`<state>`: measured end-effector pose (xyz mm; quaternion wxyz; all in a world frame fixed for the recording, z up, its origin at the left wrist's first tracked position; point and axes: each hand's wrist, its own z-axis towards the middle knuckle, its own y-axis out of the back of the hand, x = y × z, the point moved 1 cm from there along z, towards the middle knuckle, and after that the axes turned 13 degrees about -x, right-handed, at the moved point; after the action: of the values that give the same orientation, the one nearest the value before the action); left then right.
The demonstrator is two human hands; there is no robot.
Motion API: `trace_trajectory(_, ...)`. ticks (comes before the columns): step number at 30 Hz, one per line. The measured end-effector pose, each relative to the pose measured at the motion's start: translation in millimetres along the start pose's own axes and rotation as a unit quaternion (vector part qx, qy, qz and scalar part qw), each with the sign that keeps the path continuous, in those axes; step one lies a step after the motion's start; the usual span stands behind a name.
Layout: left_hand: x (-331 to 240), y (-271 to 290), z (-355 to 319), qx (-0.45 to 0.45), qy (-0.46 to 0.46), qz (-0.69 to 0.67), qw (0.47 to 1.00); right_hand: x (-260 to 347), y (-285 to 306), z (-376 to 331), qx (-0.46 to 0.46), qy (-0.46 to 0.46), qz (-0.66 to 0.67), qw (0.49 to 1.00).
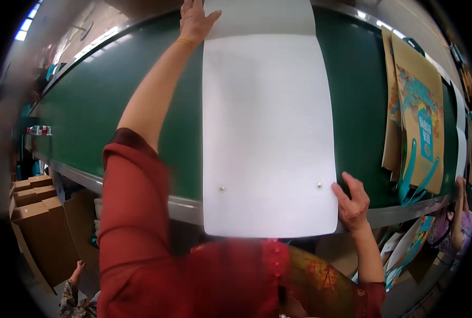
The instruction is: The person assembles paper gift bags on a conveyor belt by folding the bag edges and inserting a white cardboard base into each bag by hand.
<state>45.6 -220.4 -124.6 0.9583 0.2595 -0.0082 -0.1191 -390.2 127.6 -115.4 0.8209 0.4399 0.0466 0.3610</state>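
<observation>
A long white cardboard sheet (267,116) lies lengthwise before me, with a crease across its far part. Two small metal rivets (319,185) sit near its close end, one toward each side. That end has rounded corners and overhangs the table's front edge. At the far left edge of the sheet, my left hand (196,22) is stretched out with fingers extended and thumb apart, reaching the sheet's border. My right hand (353,203) rests at the close right edge, fingers apart and loosely bent, its tips touching the sheet's side. Neither hand grips anything.
The sheet lies on a green table (98,111) with a metal rim. Brown printed paper bags (421,111) with teal handles lie at right. A small bottle (38,130) lies far left. Cardboard boxes (42,228) stand lower left. Other people's hands (460,193) show at the right.
</observation>
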Motion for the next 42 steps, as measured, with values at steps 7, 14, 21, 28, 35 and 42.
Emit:
trace_trajectory(7,-95.3,215.7,-113.9,0.27,0.126,-0.323,0.898,3.2,-9.8,5.0,0.005,0.079,-0.024,0.997)
trace_trajectory(14,-130.2,328.2,-169.3,0.448,-0.038,-0.285,0.847,21.4,-19.6,20.8,0.027,0.164,0.009,0.986)
trace_trajectory(21,-112.2,278.5,-167.9,0.38,-0.159,-0.15,0.899,7.8,-58.9,38.2,0.013,0.12,-0.085,0.989)
trace_trajectory(28,-114.9,275.4,-162.6,0.254,-0.183,-0.242,0.918,18.2,-48.0,36.3,-0.051,0.201,-0.015,0.978)
trace_trajectory(35,-113.8,281.1,-163.9,0.263,-0.17,-0.254,0.915,41.6,-48.9,28.4,-0.022,0.175,0.031,0.984)
trace_trajectory(42,-115.0,272.5,-160.4,0.283,-0.148,-0.272,0.908,43.5,-63.7,28.6,-0.003,0.161,-0.005,0.987)
